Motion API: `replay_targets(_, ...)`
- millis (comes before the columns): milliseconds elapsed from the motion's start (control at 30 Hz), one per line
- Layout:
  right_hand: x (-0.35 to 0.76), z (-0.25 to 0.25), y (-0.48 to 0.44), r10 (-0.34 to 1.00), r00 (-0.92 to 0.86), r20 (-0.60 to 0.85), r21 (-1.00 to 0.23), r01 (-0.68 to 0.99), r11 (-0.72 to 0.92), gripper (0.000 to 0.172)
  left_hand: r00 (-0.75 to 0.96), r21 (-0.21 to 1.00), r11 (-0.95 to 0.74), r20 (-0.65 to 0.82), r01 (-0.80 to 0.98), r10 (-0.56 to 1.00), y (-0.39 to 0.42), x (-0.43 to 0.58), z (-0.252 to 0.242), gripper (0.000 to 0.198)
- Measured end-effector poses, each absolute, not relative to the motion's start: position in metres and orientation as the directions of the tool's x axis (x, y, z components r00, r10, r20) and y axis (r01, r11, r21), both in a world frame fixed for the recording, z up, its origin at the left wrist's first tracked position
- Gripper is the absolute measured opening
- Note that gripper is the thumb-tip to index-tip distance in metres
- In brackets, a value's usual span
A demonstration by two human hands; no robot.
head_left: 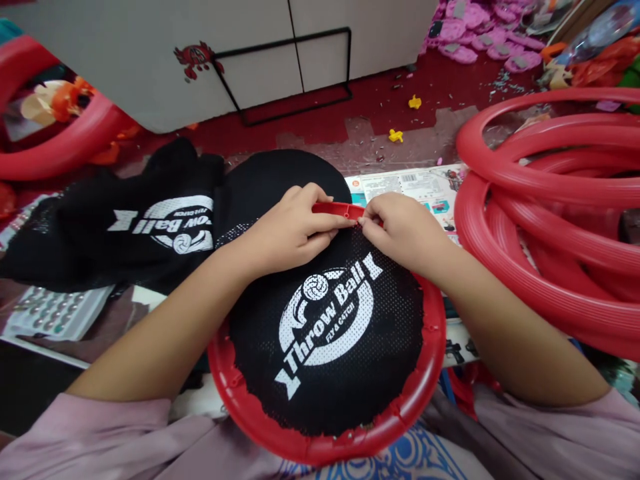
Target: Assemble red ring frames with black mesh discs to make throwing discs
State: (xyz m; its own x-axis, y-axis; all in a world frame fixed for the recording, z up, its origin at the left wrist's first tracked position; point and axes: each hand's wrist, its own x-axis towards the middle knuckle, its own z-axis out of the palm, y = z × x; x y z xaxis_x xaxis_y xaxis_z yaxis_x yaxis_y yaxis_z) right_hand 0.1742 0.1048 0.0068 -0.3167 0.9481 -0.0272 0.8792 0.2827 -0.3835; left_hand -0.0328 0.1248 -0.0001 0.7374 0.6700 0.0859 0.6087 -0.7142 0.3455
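Note:
A red plastic ring (434,340) rests on my lap, tilted toward me. Black mesh fabric (280,320) printed "Throw Ball" in white is spread across it, its uneven edge lying along the ring's inner channel. At the far rim, my left hand (300,223) grips the ring, with the index finger stretched along the fabric edge. Just to its right, my right hand (397,230) pinches the fabric edge at the rim, its fingertips close to my left index finger. Whether anything small sits between those fingertips is hidden.
Red rings (545,180) are stacked at the right. More printed black fabric (100,227) lies at the left, beside a tray of small round parts (60,312). Beyond stands a white panel (150,67) with a black wire frame. Pink pieces (475,30) and small yellow pieces (395,136) lie farther back.

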Motion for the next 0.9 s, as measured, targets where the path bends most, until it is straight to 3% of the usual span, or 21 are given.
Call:
replay_targets(233, 0.186, 0.021, 0.104, 0.934, -0.344, -0.091, -0.526, 0.813, 0.248, 0.018, 0.717, 0.354, -0.698, 0.099, 0.623, 0.690, 0.128, -0.033, -0.001, 0.033)
replay_targets(333, 0.192, 0.031, 0.100, 0.955, -0.287, -0.079, -0.492, 0.844, 0.212, 0.020, 0.654, 0.424, -0.634, 0.121, 0.646, 0.747, 0.130, -0.034, 0.003, 0.033)
replay_targets(433, 0.193, 0.036, 0.098, 0.945, -0.284, -0.165, -0.416, 0.888, 0.195, 0.021, 0.565, 0.443, -0.544, 0.096, 0.713, 0.819, 0.130, -0.033, 0.007, 0.036)
replay_targets(533, 0.191, 0.033, 0.098, 0.933, -0.302, -0.194, -0.362, 0.906, 0.218, 0.019, 0.486, 0.351, -0.469, 0.044, 0.810, 0.873, 0.127, -0.030, 0.009, 0.037)
replay_targets(733, 0.187, 0.031, 0.096, 0.949, -0.312, -0.055, -0.310, 0.908, 0.281, 0.018, 0.366, 0.181, -0.355, -0.029, 0.917, 0.930, 0.118, -0.026, 0.015, 0.044)
replay_targets(900, 0.186, 0.034, 0.093, 0.936, -0.338, -0.103, -0.208, 0.927, 0.312, 0.024, 0.286, -0.138, -0.319, -0.218, 0.938, 0.933, 0.107, -0.040, 0.041, 0.051)
